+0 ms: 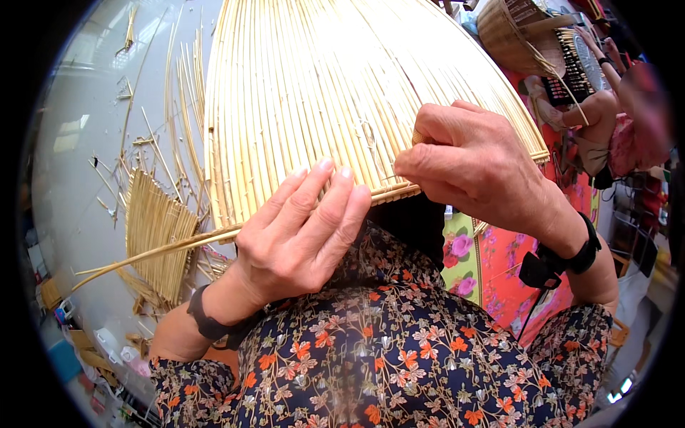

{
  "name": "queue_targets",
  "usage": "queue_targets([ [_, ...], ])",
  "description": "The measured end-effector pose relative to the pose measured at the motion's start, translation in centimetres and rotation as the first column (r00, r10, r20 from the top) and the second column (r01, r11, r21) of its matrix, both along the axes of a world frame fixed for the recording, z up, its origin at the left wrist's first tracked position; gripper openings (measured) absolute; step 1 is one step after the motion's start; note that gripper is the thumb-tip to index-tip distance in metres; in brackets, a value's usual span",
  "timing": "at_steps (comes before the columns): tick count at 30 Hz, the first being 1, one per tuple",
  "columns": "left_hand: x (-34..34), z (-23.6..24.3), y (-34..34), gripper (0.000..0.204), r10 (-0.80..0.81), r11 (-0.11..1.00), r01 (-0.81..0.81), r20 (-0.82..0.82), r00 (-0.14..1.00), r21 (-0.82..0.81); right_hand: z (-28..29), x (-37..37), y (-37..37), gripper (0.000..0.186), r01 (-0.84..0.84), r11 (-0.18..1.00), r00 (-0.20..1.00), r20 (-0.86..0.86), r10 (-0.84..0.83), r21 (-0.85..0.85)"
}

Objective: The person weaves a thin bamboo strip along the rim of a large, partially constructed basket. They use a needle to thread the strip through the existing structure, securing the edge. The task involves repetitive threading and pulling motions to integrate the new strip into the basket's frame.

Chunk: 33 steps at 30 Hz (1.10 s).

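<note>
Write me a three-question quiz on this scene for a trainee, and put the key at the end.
1. True or false: the left hand rests extended fingers on the large stalk panel.
2. Choose one. What lies to the left of that panel in the picture?
A) a woven basket
B) a smaller stalk panel
C) a red flowered cloth
3. Fill in the missing word: a dark band circles the left ____.

Key: 1. True. 2. B. 3. Wrist.
</note>
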State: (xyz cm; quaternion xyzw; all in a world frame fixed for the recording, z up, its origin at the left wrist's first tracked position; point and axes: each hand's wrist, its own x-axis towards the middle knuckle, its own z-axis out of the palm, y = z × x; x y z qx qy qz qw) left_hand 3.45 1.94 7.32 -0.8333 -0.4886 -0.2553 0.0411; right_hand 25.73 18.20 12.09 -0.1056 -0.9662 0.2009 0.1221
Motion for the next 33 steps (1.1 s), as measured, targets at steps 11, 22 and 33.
queue_targets([
  [11,0.0,0.2,-0.2,0.027,-0.001,1.000,0.001,0.006,1.000,-0.025,0.0,-0.4,0.3,0.022,-0.083,0.995,0.996,-0.024,0.082,-0.053],
  [22,0.0,0.1,-0.5,0.027,-0.011,1.000,0.012,-0.029,1.000,0.009,0.6,-0.7,1.0,0.013,-0.216,0.968,0.974,0.038,0.223,-0.131],
  [33,0.1,-0.2,-1.0,0.027,-0.012,1.000,0.012,-0.040,0.999,-0.001,2.2,-2.4,0.0,0.017,-0.298,0.952,0.933,0.193,0.305,-0.062],
])
